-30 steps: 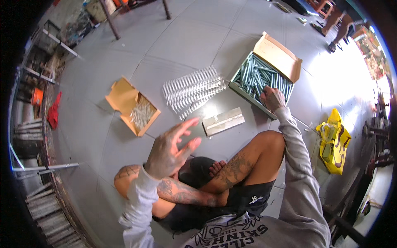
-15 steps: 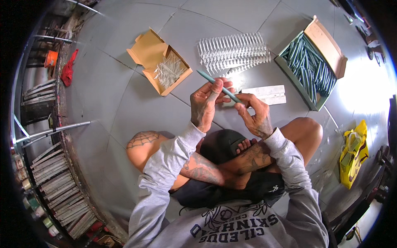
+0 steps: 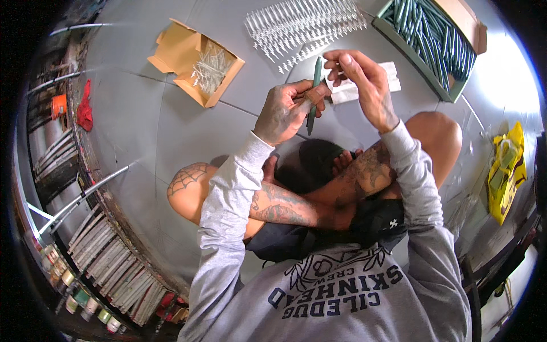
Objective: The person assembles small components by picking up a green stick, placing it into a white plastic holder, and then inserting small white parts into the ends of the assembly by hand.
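Over the floor (image 3: 182, 134), my left hand (image 3: 286, 110) pinches a green pen-like tube (image 3: 317, 71) mid-barrel; right hand (image 3: 367, 82) half-spread, seemingly empty. Probably light, stiff, slick; hold mid-length.

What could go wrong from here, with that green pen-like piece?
It could slip, since only the left hand clearly grips the green pen-like piece. Also, the cardboard box stands open, so a bump might spill its small clear pieces.
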`<state>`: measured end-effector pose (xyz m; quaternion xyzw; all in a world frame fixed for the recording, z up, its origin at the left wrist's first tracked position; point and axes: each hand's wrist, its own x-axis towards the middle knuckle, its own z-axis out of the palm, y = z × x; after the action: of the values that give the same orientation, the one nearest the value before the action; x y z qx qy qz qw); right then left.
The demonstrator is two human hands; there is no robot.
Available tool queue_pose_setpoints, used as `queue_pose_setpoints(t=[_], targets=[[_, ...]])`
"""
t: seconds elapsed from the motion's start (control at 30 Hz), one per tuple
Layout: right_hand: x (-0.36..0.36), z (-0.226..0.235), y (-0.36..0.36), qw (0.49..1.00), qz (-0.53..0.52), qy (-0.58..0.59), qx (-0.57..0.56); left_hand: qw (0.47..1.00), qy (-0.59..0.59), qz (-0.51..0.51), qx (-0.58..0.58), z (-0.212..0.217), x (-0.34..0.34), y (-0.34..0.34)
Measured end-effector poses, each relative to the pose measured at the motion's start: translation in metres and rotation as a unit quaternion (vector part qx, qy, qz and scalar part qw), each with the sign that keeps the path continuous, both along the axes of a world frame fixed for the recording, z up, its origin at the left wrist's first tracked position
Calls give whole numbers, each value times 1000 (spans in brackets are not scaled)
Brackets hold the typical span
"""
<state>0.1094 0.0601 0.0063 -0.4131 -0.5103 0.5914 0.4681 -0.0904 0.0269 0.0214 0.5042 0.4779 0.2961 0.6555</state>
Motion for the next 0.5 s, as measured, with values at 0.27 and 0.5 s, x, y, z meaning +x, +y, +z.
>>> queue_pose_setpoints(t=[0.27, 0.5], targets=[[10, -13, -4, 996, 55, 24, -72, 999, -17, -35, -30, -1, 12, 0], [2, -11, -17, 989, 31, 32, -143, 1000, 13, 15, 10, 2, 23, -17]])
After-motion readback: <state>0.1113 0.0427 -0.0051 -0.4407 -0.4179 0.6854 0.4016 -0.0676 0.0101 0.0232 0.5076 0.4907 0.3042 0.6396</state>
